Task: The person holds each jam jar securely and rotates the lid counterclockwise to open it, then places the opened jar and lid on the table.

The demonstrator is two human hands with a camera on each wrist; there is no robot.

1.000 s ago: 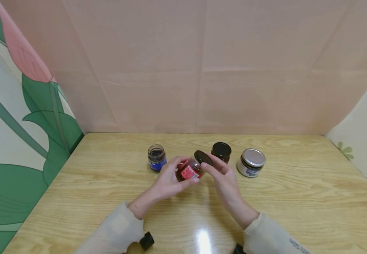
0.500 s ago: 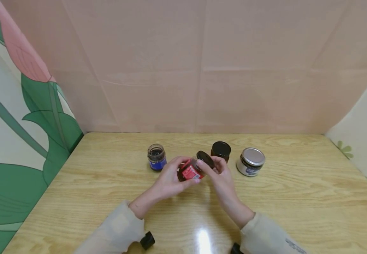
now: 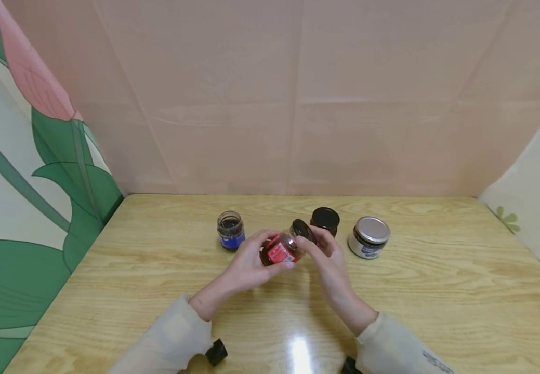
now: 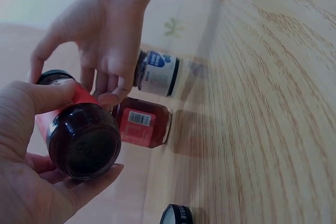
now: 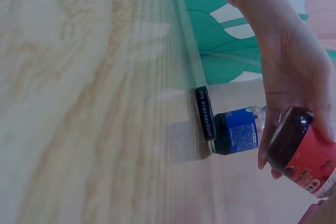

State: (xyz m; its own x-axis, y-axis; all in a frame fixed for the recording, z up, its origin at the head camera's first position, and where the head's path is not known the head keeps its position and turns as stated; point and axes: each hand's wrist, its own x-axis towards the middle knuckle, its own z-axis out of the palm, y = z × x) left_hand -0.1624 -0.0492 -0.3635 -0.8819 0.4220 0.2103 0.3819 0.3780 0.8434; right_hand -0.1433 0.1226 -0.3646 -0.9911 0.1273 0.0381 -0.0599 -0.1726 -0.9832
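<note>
Your left hand [image 3: 251, 261] grips the tilted red-labelled jar [image 3: 281, 253], your right hand [image 3: 331, 264] pinches the black lid [image 3: 302, 229] at its mouth! Blue-labelled jar [image 3: 232, 240] (uncapped) stands left, silver-lidded jar [image 3: 369, 240] right.

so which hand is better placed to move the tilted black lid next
Probably the right hand: it holds the tilted black lid, while the left hand grips the raised red-labelled jar.

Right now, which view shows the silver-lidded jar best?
The head view: the silver-lidded jar stands unobstructed, lid and label visible. The left wrist view shows its label closer, but the right hand hides its lid. The right wrist view lacks it.
</note>
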